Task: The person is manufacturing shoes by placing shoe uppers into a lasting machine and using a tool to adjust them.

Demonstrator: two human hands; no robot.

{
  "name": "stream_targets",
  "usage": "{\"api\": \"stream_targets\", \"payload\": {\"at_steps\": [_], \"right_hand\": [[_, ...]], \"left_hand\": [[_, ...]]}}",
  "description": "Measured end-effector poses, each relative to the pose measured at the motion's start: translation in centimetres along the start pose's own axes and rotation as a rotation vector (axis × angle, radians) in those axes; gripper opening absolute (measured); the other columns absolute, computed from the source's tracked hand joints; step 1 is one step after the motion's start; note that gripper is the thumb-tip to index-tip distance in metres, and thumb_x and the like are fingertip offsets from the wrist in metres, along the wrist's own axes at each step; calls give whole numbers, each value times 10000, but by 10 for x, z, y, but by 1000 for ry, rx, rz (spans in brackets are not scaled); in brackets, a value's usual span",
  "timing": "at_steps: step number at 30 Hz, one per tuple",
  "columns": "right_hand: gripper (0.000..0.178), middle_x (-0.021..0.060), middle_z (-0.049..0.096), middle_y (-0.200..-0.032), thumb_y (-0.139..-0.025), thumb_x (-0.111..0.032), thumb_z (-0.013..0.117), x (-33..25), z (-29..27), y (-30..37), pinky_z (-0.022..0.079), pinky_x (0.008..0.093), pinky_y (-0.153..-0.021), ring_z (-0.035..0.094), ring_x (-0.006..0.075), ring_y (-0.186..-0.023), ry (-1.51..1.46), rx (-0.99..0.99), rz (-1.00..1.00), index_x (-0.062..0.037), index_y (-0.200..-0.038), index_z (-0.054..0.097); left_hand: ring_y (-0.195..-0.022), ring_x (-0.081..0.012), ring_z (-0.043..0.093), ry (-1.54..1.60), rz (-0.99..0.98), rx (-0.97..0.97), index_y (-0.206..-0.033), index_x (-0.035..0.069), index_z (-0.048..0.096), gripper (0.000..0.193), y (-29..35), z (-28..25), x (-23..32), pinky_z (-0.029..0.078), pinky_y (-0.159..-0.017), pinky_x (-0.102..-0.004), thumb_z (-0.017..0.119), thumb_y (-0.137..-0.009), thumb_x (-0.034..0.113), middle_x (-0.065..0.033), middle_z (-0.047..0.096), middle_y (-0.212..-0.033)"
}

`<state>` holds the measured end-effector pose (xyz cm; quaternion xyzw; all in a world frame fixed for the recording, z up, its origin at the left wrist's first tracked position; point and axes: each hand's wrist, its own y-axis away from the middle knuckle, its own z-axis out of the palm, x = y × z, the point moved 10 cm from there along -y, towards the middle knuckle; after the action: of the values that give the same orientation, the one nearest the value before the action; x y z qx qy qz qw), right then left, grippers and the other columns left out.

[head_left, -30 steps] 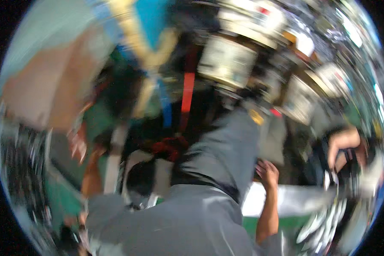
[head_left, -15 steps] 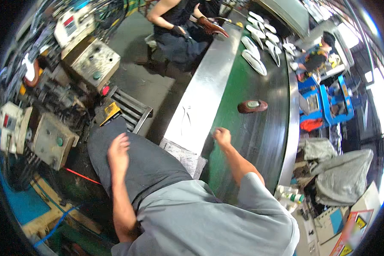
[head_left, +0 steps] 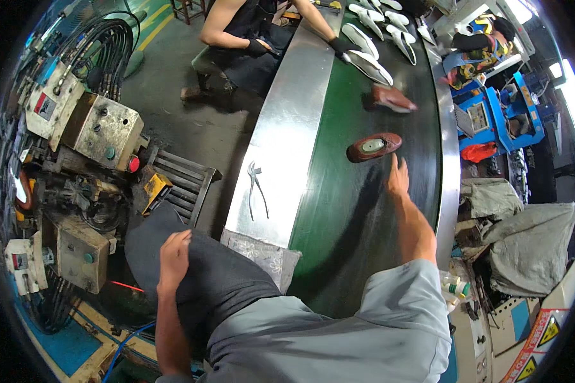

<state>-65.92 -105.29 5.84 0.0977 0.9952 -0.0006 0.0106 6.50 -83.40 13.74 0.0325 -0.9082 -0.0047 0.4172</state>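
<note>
A brown leather shoe (head_left: 358, 150) with a pale green-grey form in its opening lies across the green conveyor belt (head_left: 338, 191). My right hand (head_left: 397, 177) reaches over the belt just short of that shoe, fingers stretched out and holding nothing. Farther up the belt is a second brown shoe (head_left: 393, 99), smeared by motion. My left hand (head_left: 174, 258) hovers above my left thigh with its fingers curled in and nothing seen in them. Between my hands, a pair of pincers (head_left: 256, 190) rests on the metal ledge (head_left: 287, 147).
Several white shoe lasts (head_left: 367, 67) lie at the belt's far end, where a seated co-worker's gloved hand (head_left: 343, 46) reaches. Control boxes (head_left: 105, 131) and a slatted stool (head_left: 184, 179) stand left. A grey cloth (head_left: 262, 252) covers the ledge's near end. Blue machinery (head_left: 501, 118) stands right.
My right hand has moved forward and right toward the near shoe, and its fingers have opened. My left hand's fingers have curled. The co-worker's brown shoe is now on the belt.
</note>
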Motion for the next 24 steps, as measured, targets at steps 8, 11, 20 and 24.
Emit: {"api": "stream_targets", "payload": {"at_steps": [8,11,20,24], "right_hand": [[531,187,547,-1566,-975,-186,632,-52,42,-122,426,479,-1218,510,398,-1467,445,-98,-383,-172,-1501,560],[443,155,699,-1354,-960,-312,714,-53,48,-121,490,486,-1129,623,384,-1313,465,-179,-433,-126,-1359,660],[978,300,716,-1327,-849,-439,914,-82,31,72,527,474,-1096,656,424,-1320,-642,-127,249,65,-1561,472],[805,244,703,-1333,-840,-323,935,-90,63,175,525,459,-1070,682,351,-1240,-848,115,234,48,-1453,566]], "left_hand": [[-969,-275,732,-6,-367,135,-1204,-91,719,251,74,-47,-92,570,-897,-365,551,-1035,-9,-183,742,-1045],[-970,-242,723,70,-414,159,-1207,-93,723,255,98,-41,-117,567,-902,-352,543,-1049,-4,-161,737,-1044],[-1024,-260,738,139,-237,116,-1240,-86,709,251,35,-16,-46,577,-941,-356,545,-1089,30,-179,740,-1145],[-1053,-264,756,269,-69,47,-1266,-69,707,244,-8,17,4,584,-935,-342,587,-1062,-10,-185,752,-1159]]}}
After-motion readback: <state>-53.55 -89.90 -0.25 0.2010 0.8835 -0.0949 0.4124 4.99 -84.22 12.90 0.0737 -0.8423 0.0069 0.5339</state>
